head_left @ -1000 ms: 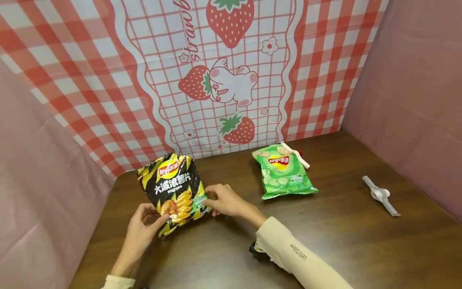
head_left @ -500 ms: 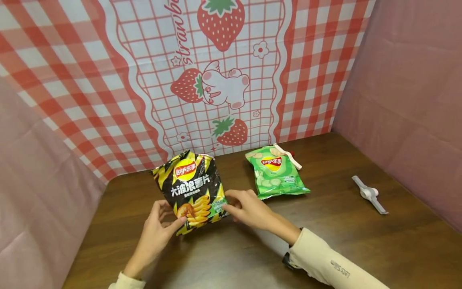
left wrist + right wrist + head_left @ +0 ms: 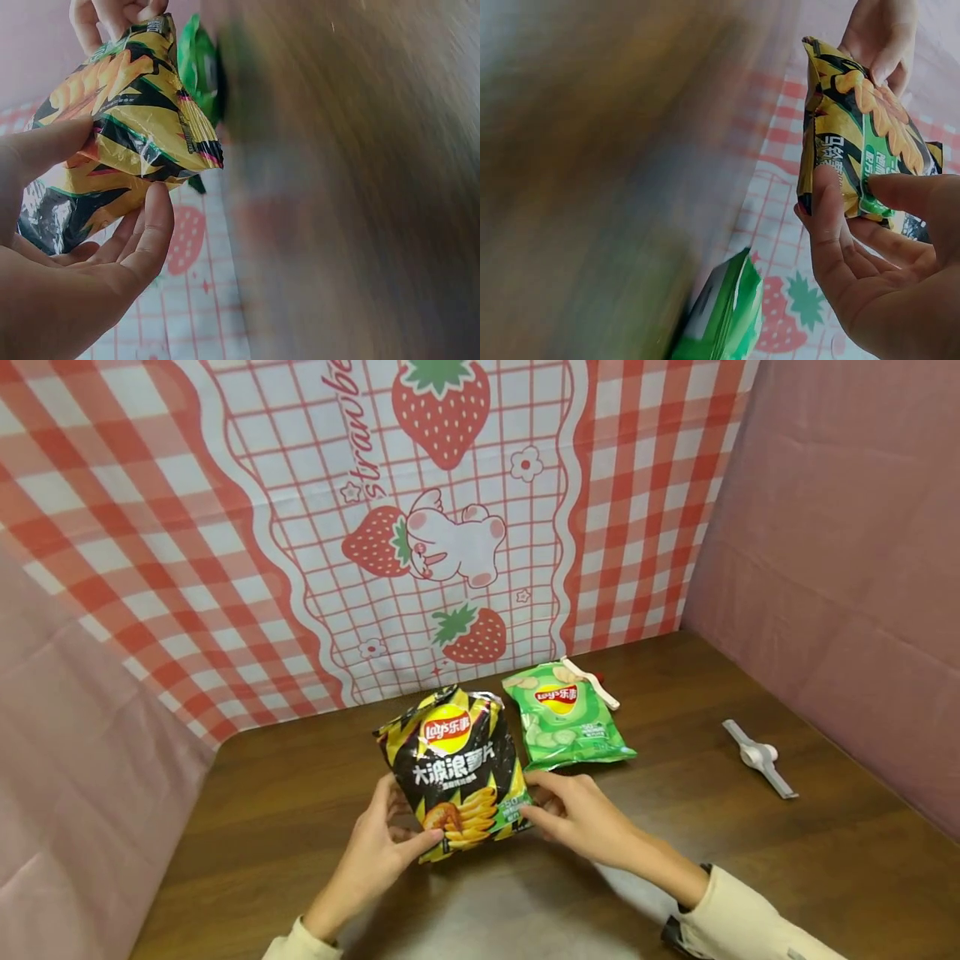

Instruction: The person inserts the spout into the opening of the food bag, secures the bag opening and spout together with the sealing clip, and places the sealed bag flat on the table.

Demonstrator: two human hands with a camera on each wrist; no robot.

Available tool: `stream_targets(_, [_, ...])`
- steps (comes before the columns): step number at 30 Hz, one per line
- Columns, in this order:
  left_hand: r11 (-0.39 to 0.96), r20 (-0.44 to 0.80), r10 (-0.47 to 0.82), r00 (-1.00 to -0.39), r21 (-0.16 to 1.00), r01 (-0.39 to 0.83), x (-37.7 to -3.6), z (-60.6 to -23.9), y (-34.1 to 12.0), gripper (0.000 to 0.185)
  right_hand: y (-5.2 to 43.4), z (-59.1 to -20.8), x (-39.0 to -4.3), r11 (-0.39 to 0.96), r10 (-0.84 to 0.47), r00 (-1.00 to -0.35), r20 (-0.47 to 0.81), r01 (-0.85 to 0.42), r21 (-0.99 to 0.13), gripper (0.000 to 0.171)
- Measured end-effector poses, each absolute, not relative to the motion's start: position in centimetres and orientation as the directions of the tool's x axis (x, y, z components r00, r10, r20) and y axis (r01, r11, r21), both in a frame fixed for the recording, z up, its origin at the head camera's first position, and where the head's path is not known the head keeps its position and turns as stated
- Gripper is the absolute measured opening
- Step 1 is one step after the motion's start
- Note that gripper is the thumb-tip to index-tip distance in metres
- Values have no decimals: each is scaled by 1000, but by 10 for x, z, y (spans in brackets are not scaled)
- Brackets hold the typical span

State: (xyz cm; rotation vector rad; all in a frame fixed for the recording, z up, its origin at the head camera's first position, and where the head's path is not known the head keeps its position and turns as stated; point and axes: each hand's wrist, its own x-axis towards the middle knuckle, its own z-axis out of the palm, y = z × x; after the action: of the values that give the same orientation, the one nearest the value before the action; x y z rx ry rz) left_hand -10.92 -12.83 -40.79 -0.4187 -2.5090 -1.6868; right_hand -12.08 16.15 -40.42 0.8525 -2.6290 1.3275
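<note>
Bag clip (image 3: 758, 757), head view only

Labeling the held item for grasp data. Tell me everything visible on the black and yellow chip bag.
The black and yellow chip bag is a glossy foil packet with a red and yellow logo, white characters, pictured ridged chips and a small green patch at its lower right. It looks puffed and sealed, held upright with its bottom edge near the wooden table. The left hand pinches its lower left corner, the right hand its lower right. The green chip bag lies just behind; contact unclear.
</note>
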Motion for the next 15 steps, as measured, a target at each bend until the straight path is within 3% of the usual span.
stream_targets(8, [382,146,249,-957,893,236,-113,-418,-106,74,187,-413,-110,465,-453,-861,230,-448,-764,30])
stream_targets(15, [411,112,317,-942,879,243,-115,-426,-97,74,200,-422,-112,488,-513,-846,142,-424,-763,13])
